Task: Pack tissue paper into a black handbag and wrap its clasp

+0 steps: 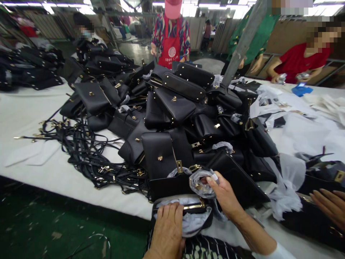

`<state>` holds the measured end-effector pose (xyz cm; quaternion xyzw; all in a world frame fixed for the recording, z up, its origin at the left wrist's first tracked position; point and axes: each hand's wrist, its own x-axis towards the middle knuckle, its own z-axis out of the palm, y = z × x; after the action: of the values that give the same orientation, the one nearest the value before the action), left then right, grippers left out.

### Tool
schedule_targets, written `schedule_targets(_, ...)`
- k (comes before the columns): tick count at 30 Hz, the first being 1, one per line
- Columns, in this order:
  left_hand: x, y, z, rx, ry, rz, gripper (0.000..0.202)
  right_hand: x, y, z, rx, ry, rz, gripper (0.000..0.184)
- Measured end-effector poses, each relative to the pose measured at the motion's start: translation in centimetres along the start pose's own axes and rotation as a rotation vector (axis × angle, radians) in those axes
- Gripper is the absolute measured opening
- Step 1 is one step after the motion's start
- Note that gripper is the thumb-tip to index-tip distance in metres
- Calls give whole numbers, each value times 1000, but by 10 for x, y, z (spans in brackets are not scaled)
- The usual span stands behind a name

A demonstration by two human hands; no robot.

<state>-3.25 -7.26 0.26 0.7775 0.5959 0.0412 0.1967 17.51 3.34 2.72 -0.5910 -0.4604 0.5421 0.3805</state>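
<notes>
At the table's near edge lies an open black handbag (199, 220) with a gold zipper and white tissue paper inside. My left hand (168, 225) presses flat on its left side, fingers over the paper. My right hand (225, 194) pinches a crumpled wad of tissue paper (201, 183) just above the bag's opening. Directly behind stands another black bag with a gold clasp (159, 158).
A big heap of black handbags (183, 104) covers the white table (29, 115). Tangled black straps (86, 151) lie at left. Loose white paper (302, 129) spreads at right. Another person's hand (330, 205) rests at far right. People stand behind the table.
</notes>
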Motion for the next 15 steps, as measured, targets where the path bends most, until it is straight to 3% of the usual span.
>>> schedule_targets(2, 2, 1, -7, 4, -21, -34, 83, 3, 0, -7, 130, 65, 50, 34)
schedule_targets(8, 15, 3, -24, 40, -171, -68, 77, 5, -2, -16, 260, 108, 96, 37)
schedule_targets(12, 17, 0, -26, 32, -209, -21, 78, 0, 2, -15, 275, 115, 94, 36)
schedule_targets(15, 20, -2, -24, 47, -231, -57, 82, -1, 3, -14, 293, 118, 97, 34)
